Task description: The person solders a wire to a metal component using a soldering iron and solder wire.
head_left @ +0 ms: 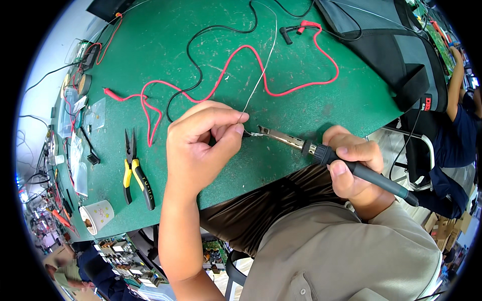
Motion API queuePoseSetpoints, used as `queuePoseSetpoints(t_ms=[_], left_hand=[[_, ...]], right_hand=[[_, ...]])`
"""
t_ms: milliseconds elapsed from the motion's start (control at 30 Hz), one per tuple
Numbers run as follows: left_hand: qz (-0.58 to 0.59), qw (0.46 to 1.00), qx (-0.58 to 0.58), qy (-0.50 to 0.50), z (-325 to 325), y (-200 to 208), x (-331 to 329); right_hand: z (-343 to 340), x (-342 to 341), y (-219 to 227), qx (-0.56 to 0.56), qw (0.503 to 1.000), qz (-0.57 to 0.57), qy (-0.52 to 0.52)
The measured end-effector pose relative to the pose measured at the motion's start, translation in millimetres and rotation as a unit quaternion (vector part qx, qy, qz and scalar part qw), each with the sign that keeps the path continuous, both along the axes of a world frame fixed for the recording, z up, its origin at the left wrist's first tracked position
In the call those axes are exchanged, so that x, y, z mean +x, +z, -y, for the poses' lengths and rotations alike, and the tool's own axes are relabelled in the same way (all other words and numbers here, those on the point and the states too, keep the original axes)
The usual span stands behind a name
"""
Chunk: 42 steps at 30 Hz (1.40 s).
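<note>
My left hand (203, 143) is closed in a pinch, thumb against forefinger, on a thin strand of solder wire (262, 75) that trails up over the table. Just beside those fingertips is a short silvery wire end (256, 134); what it joins is partly hidden by the hand. In my right hand (357, 155) is a soldering iron (384, 185) with a dark grip, held with the fingers wrapped round it. Its metal shaft points left, and the tip is at or very near the silvery end; I cannot tell whether they touch.
Long-nose pliers (134, 173) with yellow-black handles lie left of my left hand. A paper cup (103, 214) is tipped near the left edge. A red test lead (216, 90) and a black cable (189, 50) cross the green table. A grey-black bag (386, 57) occupies the far right.
</note>
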<state>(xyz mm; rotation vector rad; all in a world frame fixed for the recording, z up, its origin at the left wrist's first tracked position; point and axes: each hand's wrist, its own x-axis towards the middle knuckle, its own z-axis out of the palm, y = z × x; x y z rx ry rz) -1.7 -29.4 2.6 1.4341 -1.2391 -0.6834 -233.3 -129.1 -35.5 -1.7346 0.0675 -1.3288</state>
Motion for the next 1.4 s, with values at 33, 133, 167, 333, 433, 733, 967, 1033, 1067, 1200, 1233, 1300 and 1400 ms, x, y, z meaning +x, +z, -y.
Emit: queuePoseSetpoints(t_ms=[33,133,167,333,433,733,967,1033,1067,1200,1233,1300,1400], left_hand=[[-0.001,1.000,0.009,-0.011,-1,1,1],[-0.016,1.000,0.004,-0.011,0,2,1],[-0.017,1.000,0.006,-0.010,0,2,1],[-0.024,0.999,-0.012,0.020,1,1,-2],[-0.024,0.999,-0.006,0.028,-1,0,-1],[-0.088,0.995,0.000,0.053,-6,12,-3],[-0.034,0.979,-0.033,0.196,-13,21,23],[0.059,0.976,-0.021,0.206,-11,40,36],[0.109,0.971,-0.016,0.211,-11,50,44],[0.402,0.885,0.025,0.233,-1,70,112],[0.451,0.866,0.031,0.215,1,70,130],[0.545,0.819,0.045,0.176,2,68,164],[0.587,0.801,0.037,0.109,2,62,199]], right_hand=[[0,0,0,0.000,1.000,0.000,-0.003],[-1,1,2,0.006,1.000,-0.004,0.004],[-1,0,2,0.005,1.000,-0.007,0.004],[-1,1,2,0.008,1.000,-0.002,0.002],[-1,-2,0,0.024,1.000,-0.013,0.009],[-2,-5,1,0.101,0.994,0.021,0.020],[16,-13,15,0.169,0.984,0.042,-0.036],[23,-19,17,0.229,0.970,0.038,-0.067],[25,-18,18,0.263,0.960,0.050,-0.077],[31,-24,10,0.251,0.965,0.065,-0.032],[30,-23,9,0.236,0.969,0.062,-0.025],[28,-21,7,0.235,0.969,0.064,-0.028],[28,-19,6,0.227,0.972,0.064,-0.025]])
